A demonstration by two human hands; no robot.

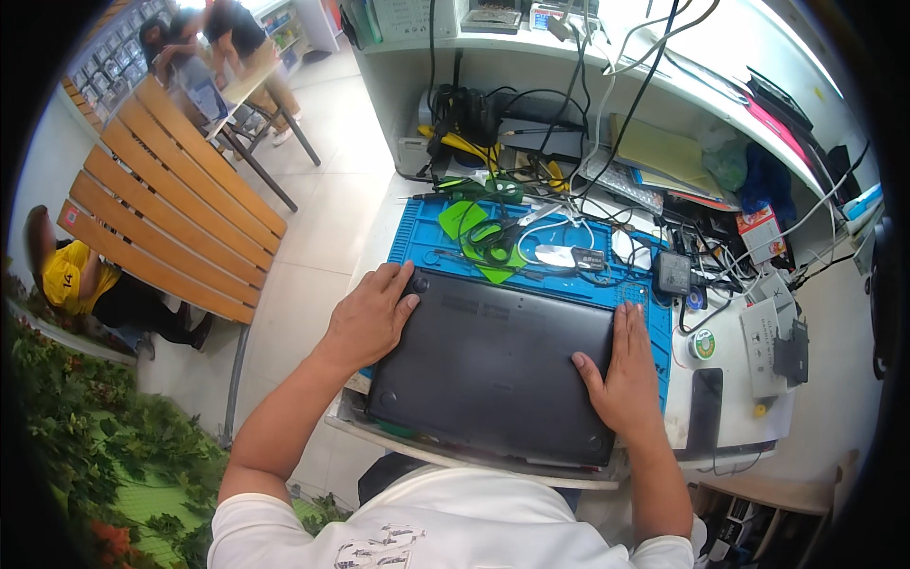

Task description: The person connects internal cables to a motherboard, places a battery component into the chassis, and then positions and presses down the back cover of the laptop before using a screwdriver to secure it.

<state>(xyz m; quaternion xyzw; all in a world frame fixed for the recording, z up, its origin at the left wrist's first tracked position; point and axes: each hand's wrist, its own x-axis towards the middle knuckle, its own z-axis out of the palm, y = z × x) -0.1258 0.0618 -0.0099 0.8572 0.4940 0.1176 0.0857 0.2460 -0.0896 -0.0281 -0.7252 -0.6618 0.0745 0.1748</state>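
A dark grey laptop lies underside up on a blue work mat at the desk's front, with vents and round feet visible. My left hand grips its upper left side, thumb near the corner. My right hand holds the right side, fingers along the edge and thumb on the bottom panel. Above the laptop, green plates, tangled cables and small tools rest on the mat. A black power adapter sits beside the upper right corner.
A cluttered shelf backs the desk. A solder spool and a phone lie on the right. On the left are a slatted orange bench, greenery, a seated person and several people at a table.
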